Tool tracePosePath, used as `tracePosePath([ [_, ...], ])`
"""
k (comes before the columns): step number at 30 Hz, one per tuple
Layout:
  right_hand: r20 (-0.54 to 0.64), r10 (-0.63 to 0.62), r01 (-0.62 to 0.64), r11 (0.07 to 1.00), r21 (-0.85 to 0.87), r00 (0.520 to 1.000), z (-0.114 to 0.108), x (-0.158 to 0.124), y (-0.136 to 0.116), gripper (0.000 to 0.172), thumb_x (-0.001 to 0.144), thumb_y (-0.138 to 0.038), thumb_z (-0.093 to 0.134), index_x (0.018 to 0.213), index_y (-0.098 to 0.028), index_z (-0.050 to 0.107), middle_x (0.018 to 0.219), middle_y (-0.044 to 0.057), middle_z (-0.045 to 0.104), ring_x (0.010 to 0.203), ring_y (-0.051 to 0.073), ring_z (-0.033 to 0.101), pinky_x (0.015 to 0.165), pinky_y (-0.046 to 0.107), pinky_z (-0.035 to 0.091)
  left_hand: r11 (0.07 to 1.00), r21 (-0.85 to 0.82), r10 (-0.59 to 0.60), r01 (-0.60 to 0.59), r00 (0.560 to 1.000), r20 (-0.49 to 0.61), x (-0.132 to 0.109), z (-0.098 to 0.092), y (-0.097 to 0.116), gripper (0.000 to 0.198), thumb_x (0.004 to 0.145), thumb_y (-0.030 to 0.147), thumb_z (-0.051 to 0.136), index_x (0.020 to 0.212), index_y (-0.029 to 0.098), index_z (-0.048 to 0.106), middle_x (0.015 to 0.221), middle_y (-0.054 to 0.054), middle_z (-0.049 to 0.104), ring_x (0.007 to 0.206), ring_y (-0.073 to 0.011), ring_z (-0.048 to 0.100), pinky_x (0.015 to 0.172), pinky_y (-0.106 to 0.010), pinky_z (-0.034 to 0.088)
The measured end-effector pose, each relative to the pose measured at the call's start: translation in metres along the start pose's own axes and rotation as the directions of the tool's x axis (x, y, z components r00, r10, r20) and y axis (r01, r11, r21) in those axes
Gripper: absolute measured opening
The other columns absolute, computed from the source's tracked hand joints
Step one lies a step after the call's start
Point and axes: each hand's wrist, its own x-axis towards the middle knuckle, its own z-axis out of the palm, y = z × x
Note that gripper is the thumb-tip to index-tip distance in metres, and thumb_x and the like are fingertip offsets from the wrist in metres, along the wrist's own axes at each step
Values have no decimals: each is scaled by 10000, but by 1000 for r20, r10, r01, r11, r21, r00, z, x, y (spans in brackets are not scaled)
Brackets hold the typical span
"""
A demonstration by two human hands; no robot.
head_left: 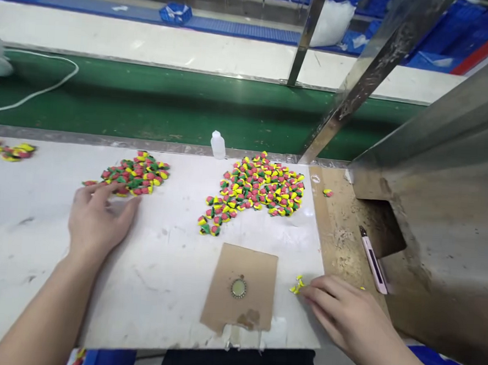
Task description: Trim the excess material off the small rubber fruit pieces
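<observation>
My left hand (99,217) rests on the white worktop (38,236), its fingertips at the lower edge of a pile of small red, green and yellow pieces (132,174). Nothing shows in its slightly spread fingers. My right hand (339,304) lies flat at the worktop's right edge, fingertips beside a few small yellow bits (298,284). A larger pile of the same coloured pieces (256,189) sits between my hands, further away. Below it lies a cardboard sheet (238,309) holding a round ridged metal cap (238,287).
A small white plastic bottle (217,145) stands at the worktop's far edge. A pink utility knife (373,265) lies on a tan board (340,238) to the right. Beyond runs a green conveyor belt (149,105), with steel posts and a metal panel at right.
</observation>
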Motion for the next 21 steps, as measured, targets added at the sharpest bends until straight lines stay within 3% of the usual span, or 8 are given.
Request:
tracePosePath([
  [3, 50, -18, 21, 998, -62, 999, 5, 4, 0, 355, 1138, -223, 393, 1013, -223, 725, 865, 39, 734, 736, 171, 701, 592, 268, 487, 999, 20, -38, 37, 999, 23, 0, -3, -3, 368, 869, 485, 658, 1023, 167, 761, 1058, -39, 625, 864, -217, 636, 1083, -535, 538],
  [6, 86, -15, 22, 996, -88, 996, 10, 8, 0, 368, 1143, -226, 381, 956, -214, 698, 829, 33, 705, 716, 181, 686, 590, 291, 465, 995, 52, -85, 81, 995, 61, 3, -11, -2, 393, 891, 495, 613, 1022, 158, 769, 921, -6, 593, 766, -166, 595, 1022, -440, 556],
  [13, 142, 9, 8, 992, -123, 990, 21, 16, -3, 236, 1081, -170, 479, 941, -220, 662, 822, 21, 673, 707, 217, 701, 552, 330, 426, 984, 79, -176, 160, 944, 278, 5, -35, 12, 344, 931, 407, 639, 1068, 117, 762, 799, 4, 611, 763, -203, 599, 898, -388, 529],
  [18, 130, 43, -25, 991, -133, 991, 29, 22, -5, 309, 996, -16, 427, 853, -203, 626, 804, 60, 653, 636, 243, 641, 475, 345, 308, 980, -11, -193, 201, 952, 240, -1, -43, 19, 325, 895, 423, 715, 1044, 139, 769, 858, 17, 604, 797, -193, 583, 988, -407, 512],
  [21, 99, 76, -68, 995, -77, 992, 22, 25, -5, 274, 1041, -82, 417, 903, -202, 621, 823, 53, 657, 626, 214, 626, 481, 316, 345, 958, -106, -252, 267, 958, 136, -7, -44, 15, 240, 850, 398, 750, 890, 162, 736, 856, 26, 625, 790, -175, 605, 945, -378, 539],
])
